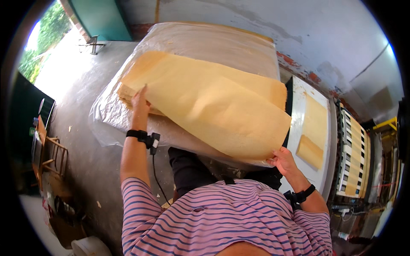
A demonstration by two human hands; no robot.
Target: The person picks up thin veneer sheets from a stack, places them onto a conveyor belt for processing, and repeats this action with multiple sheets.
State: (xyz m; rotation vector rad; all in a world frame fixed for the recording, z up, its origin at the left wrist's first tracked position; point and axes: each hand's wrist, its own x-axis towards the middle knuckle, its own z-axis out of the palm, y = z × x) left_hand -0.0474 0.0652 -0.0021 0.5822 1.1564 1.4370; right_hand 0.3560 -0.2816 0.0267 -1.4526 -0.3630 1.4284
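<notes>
A large, thin, pale-yellow sheet (213,111) stretches between my hands, flexible and slightly wavy. Its near right corner is pinched between the thumb and fingers of my right hand (284,161). My left hand (140,100) is closed on the sheet's left edge, its fingers partly hidden. Beneath it lies a stack of similar yellow sheets (124,94), whose layered edges show beside my left hand. The stack rests on a wide table covered in clear plastic film (179,36). Dark bands with small devices are strapped round both wrists.
To the right, a white-topped stand (313,168) carries more yellow sheet material (311,151). Beyond it is a machine with a slatted yellow-and-black bed (353,153). A wooden stool (55,153) stands at the left, near a white bucket (90,246). A green door (100,21) is at the back left.
</notes>
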